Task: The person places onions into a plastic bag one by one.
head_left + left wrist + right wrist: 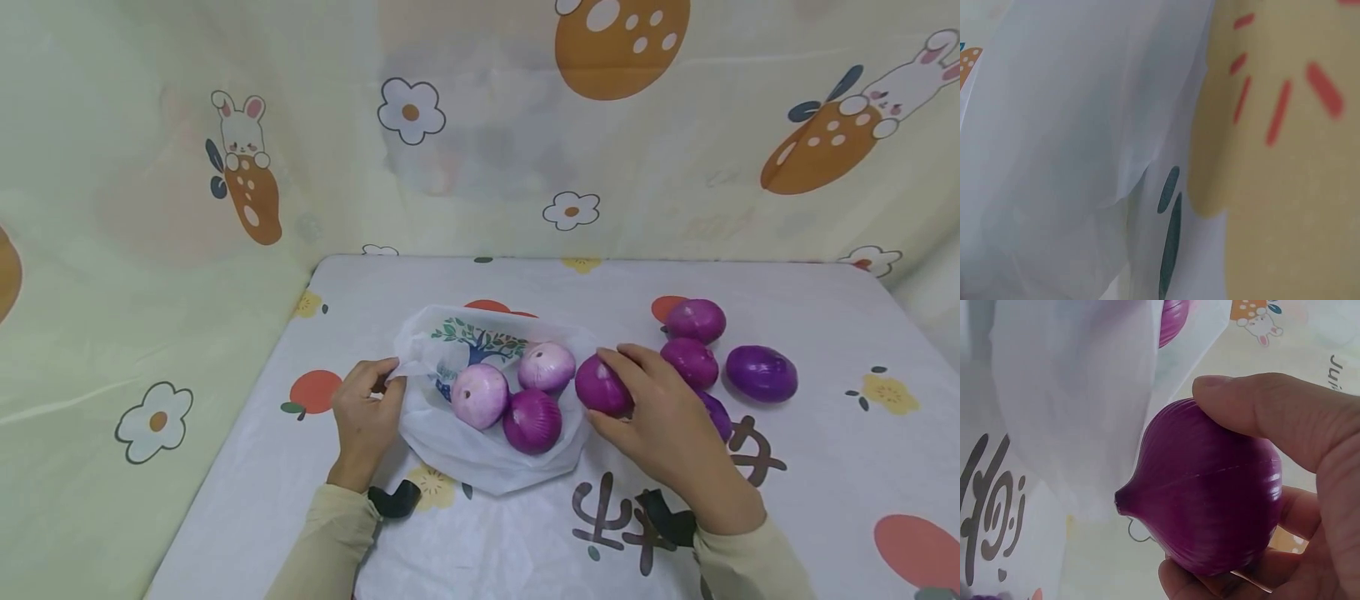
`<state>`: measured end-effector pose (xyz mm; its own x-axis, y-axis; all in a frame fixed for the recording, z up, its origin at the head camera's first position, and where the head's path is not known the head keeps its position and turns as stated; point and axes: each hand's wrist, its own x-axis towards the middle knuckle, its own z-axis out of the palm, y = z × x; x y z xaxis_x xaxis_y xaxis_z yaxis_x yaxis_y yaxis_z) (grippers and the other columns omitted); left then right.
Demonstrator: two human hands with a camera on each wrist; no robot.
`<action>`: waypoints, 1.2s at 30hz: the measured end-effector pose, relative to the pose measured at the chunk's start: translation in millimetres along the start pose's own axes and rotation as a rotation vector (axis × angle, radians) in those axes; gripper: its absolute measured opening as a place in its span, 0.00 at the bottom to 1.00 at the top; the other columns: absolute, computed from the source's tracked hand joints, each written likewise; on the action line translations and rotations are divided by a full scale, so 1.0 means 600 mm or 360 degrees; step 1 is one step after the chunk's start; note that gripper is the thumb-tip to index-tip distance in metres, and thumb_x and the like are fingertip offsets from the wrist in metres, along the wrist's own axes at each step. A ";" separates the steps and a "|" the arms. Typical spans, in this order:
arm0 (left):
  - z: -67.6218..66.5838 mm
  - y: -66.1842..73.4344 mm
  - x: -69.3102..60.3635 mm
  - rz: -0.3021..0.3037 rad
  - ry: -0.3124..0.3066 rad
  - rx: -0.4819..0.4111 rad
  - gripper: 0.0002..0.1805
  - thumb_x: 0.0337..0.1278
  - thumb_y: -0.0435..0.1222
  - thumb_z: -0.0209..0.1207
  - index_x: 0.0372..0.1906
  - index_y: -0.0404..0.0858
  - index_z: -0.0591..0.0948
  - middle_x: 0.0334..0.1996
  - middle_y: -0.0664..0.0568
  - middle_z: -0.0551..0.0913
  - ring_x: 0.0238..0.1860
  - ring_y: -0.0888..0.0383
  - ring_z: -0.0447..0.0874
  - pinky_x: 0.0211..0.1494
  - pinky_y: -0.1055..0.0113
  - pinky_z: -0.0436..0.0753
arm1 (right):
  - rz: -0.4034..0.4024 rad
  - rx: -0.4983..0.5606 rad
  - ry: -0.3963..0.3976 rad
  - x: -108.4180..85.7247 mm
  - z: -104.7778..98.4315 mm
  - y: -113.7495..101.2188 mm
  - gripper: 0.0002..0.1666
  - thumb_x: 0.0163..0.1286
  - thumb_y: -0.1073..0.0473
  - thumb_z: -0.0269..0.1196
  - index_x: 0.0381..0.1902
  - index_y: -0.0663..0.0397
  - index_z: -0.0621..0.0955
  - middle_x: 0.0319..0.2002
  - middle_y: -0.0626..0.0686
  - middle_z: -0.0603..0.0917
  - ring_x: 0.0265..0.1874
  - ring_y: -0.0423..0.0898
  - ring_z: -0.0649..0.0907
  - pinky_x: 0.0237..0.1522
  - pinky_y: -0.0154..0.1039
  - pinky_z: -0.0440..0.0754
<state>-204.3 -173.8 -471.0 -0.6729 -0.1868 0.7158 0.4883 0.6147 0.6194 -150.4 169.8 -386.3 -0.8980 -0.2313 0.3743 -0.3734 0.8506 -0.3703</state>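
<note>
A white plastic bag (495,475) with a printed tree lies spread on the table, and several onions rest on or in it: two pale ones (480,397) and a dark purple one (532,422). My left hand (367,421) pinches the bag's left edge between thumb and fingers. At the bag's right edge, my right hand (663,425) grips a purple onion (1210,487) by its sides. The right wrist view shows the thumb on top and fingers curled beneath, with the onion's pointed tip toward the bag. The left wrist view shows only the bag and printed cloth.
Several more purple onions lie right of the bag, among them an upper one (696,321) and a dark violet one (761,373); another is partly hidden behind my right hand. A patterned cloth (840,467) covers the table. Patterned sheeting (480,167) hangs behind it and on the left.
</note>
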 end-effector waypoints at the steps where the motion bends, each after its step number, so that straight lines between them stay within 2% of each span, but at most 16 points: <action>1: 0.000 0.000 0.000 0.0002 0.0000 0.0002 0.10 0.53 0.22 0.64 0.40 0.31 0.90 0.32 0.44 0.89 0.27 0.53 0.85 0.37 0.86 0.76 | 0.0000 0.0002 -0.0003 0.002 0.000 -0.002 0.43 0.53 0.55 0.81 0.66 0.61 0.80 0.63 0.70 0.78 0.59 0.69 0.79 0.52 0.67 0.83; 8: 0.001 0.000 0.002 0.0026 0.0008 0.0004 0.10 0.53 0.22 0.63 0.39 0.31 0.90 0.31 0.44 0.89 0.26 0.53 0.85 0.36 0.83 0.78 | -0.0045 0.0033 0.0043 0.014 -0.001 -0.014 0.42 0.53 0.56 0.81 0.66 0.61 0.80 0.62 0.69 0.79 0.57 0.66 0.82 0.52 0.64 0.85; 14: 0.000 0.002 0.003 0.0028 0.0002 0.0013 0.10 0.52 0.22 0.64 0.39 0.31 0.90 0.31 0.44 0.89 0.26 0.53 0.85 0.34 0.78 0.81 | -0.0045 0.0062 0.0013 0.028 0.002 -0.024 0.42 0.54 0.56 0.80 0.66 0.61 0.80 0.63 0.69 0.78 0.58 0.66 0.81 0.53 0.63 0.85; 21: 0.001 0.000 0.002 0.0032 0.0012 0.0007 0.11 0.52 0.21 0.63 0.40 0.31 0.90 0.31 0.44 0.89 0.26 0.53 0.84 0.36 0.83 0.78 | -0.0044 0.0087 -0.0028 0.045 0.009 -0.037 0.42 0.56 0.56 0.80 0.67 0.61 0.79 0.64 0.68 0.77 0.57 0.66 0.82 0.53 0.61 0.86; 36: -0.001 -0.001 0.001 0.0016 0.0010 -0.0018 0.12 0.52 0.21 0.63 0.40 0.32 0.90 0.32 0.45 0.89 0.26 0.54 0.83 0.37 0.84 0.77 | -0.0073 0.0133 -0.0067 0.068 0.024 -0.050 0.43 0.57 0.55 0.79 0.69 0.60 0.78 0.66 0.67 0.76 0.58 0.65 0.82 0.52 0.60 0.86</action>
<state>-204.8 -174.9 -471.0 -0.6645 -0.1854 0.7239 0.5012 0.6079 0.6158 -179.4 127.8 -372.3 -0.8879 -0.2901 0.3571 -0.4309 0.7966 -0.4240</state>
